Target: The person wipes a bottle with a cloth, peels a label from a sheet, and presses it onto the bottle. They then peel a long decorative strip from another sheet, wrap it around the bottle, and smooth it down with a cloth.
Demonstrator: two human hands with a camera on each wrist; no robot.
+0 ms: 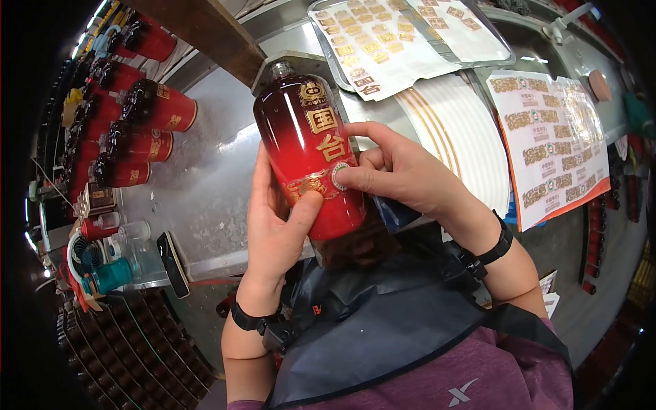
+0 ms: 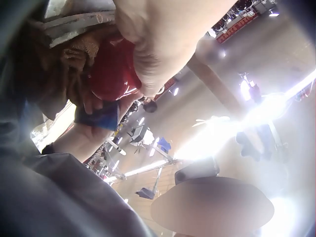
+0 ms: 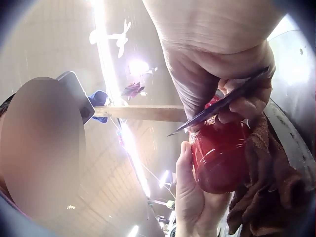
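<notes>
A glossy bottle, dark at the shoulder and red below, leans with its neck away from me over the metal table's near edge. It carries gold characters and a gold ornamental label band. My left hand grips its lower left side, thumb on the front near the band. At the band's right end, my right thumb presses a small round green-and-white seal. The same right hand holds a thin dark blue flat piece in its curled fingers. A brown cloth lies below the bottle's base.
Several similar red bottles stand at the left. A phone and clear jars are nearer me. On the right lie a tray with gold label sheets, white strips with gold lines and another label sheet. A wooden post rises behind.
</notes>
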